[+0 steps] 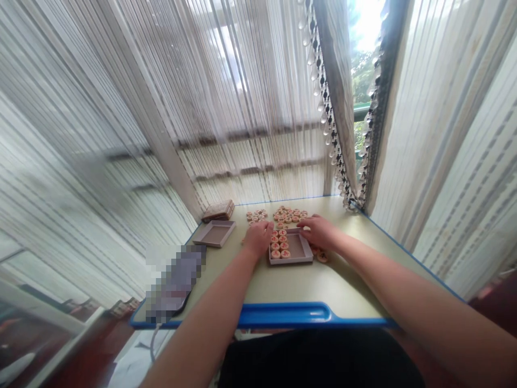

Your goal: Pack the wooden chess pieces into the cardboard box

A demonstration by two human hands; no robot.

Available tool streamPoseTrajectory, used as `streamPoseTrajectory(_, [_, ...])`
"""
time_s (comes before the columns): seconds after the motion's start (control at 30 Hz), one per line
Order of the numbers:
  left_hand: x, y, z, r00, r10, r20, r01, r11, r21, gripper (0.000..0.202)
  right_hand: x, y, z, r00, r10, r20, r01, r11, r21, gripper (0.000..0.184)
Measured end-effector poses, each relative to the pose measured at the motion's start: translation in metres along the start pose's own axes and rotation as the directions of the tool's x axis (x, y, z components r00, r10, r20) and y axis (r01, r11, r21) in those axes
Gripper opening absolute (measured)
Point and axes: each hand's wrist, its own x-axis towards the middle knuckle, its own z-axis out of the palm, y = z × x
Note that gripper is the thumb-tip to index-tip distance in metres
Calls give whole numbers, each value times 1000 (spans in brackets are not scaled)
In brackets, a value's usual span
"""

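A shallow open box (291, 262) lies on the table with two columns of round Chinese chess pieces (285, 254) marked in red along its left side. My left hand (257, 238) is at the left wall of this box, fingers curled over its upper left corner. Near the far right corner, my right hand (322, 231) reaches in from the right, thumb and fingers apart, with no piece visible between them. Loose pieces (288, 216) lie in a cluster behind the box, and a smaller group (256, 215) sits to its left. Several more pieces (322, 257) are partly under my right hand.
A second shallow tray (216, 245) stands at the left, with a folded board or stacked booklet (218, 210) behind it. A blurred-out phone-like device (177, 283) with a cable lies at the left edge. The table (278, 288) has a blue front trough (286, 313). Curtains hang behind.
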Motion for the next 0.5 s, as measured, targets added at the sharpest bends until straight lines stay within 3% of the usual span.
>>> streamPoseTrajectory(0.5, [1, -7, 1, 1000, -16, 14, 17, 998, -56, 45, -3, -8, -5, 998, -20, 67, 19, 1000, 6, 28])
